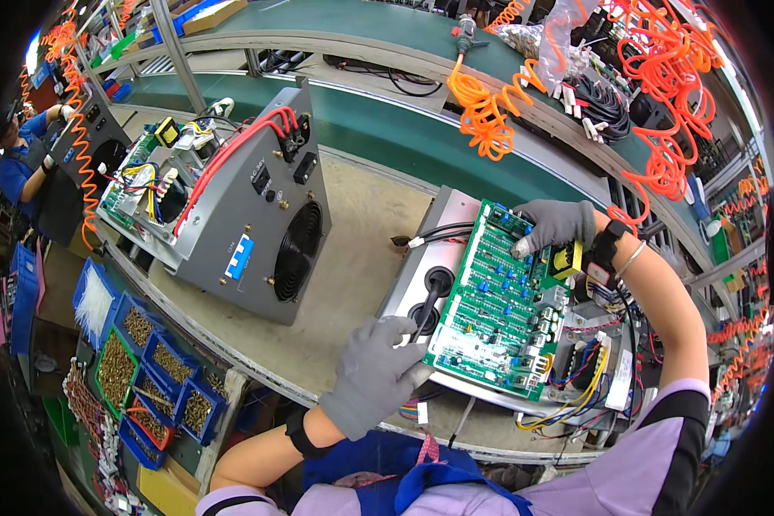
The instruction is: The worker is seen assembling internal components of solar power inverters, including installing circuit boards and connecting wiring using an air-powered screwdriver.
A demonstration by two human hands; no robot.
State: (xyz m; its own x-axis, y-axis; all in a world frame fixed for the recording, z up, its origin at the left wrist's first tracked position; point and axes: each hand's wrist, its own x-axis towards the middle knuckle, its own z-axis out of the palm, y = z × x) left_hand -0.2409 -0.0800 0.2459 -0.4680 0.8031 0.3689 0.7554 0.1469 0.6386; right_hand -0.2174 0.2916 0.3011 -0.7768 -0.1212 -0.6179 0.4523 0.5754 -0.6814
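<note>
Right hand (557,228) grips the far end of the green circuit board (492,297); left hand (377,368) is by the near-left corner, grasp unclear. Over the metal chassis (445,256), component side up, its long axis runs away, leaning right.

The circuit board (488,314) is green; the transformer (566,261) is yellow and black. The left glove (371,378) and right glove (562,224) are grey.

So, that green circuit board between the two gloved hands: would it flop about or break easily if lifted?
The green circuit board is probably stiff, since it looks flat with no visible sag. It seems likely to be fragile, as small parts crowd its upper face. Being a thin sheet, it may feel light for its size.
</note>
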